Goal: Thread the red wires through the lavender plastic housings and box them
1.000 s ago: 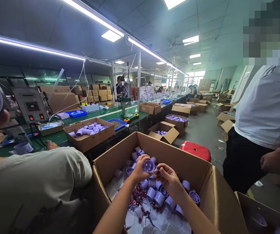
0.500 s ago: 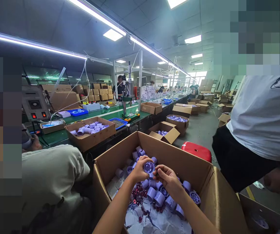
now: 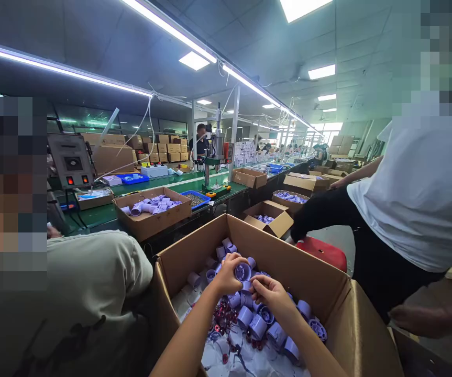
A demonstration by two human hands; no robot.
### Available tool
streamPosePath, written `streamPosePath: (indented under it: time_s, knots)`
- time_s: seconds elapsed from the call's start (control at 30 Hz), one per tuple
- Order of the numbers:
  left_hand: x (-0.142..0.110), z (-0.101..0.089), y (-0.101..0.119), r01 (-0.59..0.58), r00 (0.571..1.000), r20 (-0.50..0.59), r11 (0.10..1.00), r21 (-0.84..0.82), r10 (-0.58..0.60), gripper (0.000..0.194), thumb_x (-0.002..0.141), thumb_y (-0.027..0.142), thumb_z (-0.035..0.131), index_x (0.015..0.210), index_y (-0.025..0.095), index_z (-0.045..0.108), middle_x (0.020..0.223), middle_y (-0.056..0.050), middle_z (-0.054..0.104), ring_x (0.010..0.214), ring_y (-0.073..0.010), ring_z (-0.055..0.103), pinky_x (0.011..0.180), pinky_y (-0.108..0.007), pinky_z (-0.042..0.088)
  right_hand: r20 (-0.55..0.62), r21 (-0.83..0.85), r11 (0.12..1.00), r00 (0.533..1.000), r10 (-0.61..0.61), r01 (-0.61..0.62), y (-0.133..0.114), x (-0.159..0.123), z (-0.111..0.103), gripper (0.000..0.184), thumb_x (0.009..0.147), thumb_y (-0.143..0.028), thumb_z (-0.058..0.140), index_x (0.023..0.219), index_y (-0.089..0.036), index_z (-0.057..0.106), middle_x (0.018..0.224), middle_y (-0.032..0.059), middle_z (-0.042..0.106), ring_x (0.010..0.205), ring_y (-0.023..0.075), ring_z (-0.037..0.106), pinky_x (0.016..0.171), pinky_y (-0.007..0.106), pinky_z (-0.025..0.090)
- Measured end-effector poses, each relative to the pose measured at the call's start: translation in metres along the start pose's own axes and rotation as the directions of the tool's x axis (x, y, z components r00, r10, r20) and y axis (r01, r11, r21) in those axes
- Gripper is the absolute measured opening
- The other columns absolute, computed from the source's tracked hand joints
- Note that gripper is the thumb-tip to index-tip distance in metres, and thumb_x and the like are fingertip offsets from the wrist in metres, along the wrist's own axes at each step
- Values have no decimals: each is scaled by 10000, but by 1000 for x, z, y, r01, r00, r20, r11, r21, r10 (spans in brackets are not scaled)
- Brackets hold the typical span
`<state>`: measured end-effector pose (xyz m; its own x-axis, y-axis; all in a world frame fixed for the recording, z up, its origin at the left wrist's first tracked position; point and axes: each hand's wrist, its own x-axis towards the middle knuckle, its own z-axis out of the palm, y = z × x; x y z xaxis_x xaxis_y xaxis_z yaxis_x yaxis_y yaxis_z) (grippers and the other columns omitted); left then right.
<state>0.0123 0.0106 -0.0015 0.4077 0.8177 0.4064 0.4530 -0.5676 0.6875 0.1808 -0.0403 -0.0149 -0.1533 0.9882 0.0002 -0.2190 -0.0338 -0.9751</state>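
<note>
My left hand [image 3: 228,275] is closed around a round lavender plastic cup [image 3: 243,272], its open end facing me. Close to the cup's right side, my right hand [image 3: 269,294] has thumb and fingertips pinched together; whatever they hold is too small to make out. Both hands are over a large cardboard box [image 3: 284,256]. Below them lie several similar lavender cups [image 3: 257,325], some showing spoked ends. Small dark red parts [image 3: 223,317] are heaped beside these cups on crumpled white lining [image 3: 226,366].
A red stool [image 3: 322,252] stands beyond the box, with a person in a white shirt [image 3: 418,193] close on the right. Another person's grey-clad knee [image 3: 127,262] is at left. On the green bench are a carton of lavender parts [image 3: 153,217] and a press [image 3: 217,146].
The dark piece at my right fingertips no longer shows. My left hand keeps the cup. The person in the white shirt has moved left, a leg now beside the stool. The view has shifted slightly.
</note>
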Motion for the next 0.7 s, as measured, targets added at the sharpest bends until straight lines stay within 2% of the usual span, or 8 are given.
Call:
streamPosePath:
  time_s: [0.13, 0.23, 0.33, 0.47, 0.57, 0.7]
  knots:
    - [-2, 2, 6, -40, 999, 36, 998, 56, 38, 559, 441, -2, 608, 953, 213, 674, 1019, -53, 592, 1017, -275, 502, 914, -419, 375, -64, -128, 990, 995, -71, 63, -1, 1, 3, 474, 569, -555, 827, 801, -164, 693, 652, 40, 695, 568, 177, 640, 546, 296, 512]
    - [-3, 3, 10, -81, 996, 49, 994, 66, 78, 530, 485, 36, 631, 981, 219, 662, 1037, -51, 587, 1006, -257, 527, 930, -408, 380, -124, -244, 958, 974, -188, 154, -7, -4, 9, 448, 637, -541, 763, 887, -181, 666, 688, 33, 697, 615, 203, 649, 614, 347, 535]
    - [-4, 4, 12, -125, 991, 62, 991, 58, 121, 535, 494, 43, 623, 1001, 213, 652, 1040, -51, 579, 992, -250, 556, 951, -423, 378, -176, -395, 882, 921, -348, 257, -12, -9, 14, 303, 725, -472, 691, 870, -207, 667, 781, 46, 691, 746, 236, 641, 761, 410, 520]
    - [-4, 8, 16, -177, 983, 50, 983, 43, 174, 579, 478, 47, 599, 1037, 196, 631, 1055, -66, 554, 1007, -261, 551, 955, -435, 390, -204, -558, 766, 841, -501, 320, -14, -9, 19, 128, 700, -338, 703, 773, -237, 730, 949, 82, 633, 979, 297, 564, 941, 469, 426]
    - [-5, 10, 18, -203, 979, 26, 979, 30, 203, 564, 491, 68, 578, 1039, 197, 609, 1058, -67, 538, 1011, -251, 530, 949, -417, 412, -200, -624, 714, 818, -539, 318, -12, -6, 21, 83, 690, -252, 695, 748, -250, 755, 926, 78, 612, 956, 295, 545, 930, 471, 418]
    - [-6, 10, 16, -225, 974, 6, 974, 11, 225, 538, 489, 78, 565, 1015, 191, 581, 1039, -67, 505, 983, -237, 516, 915, -399, 444, -156, -668, 672, 824, -545, 319, -9, -3, 22, 131, 712, -198, 667, 772, -250, 771, 904, 73, 646, 903, 277, 558, 884, 446, 441]
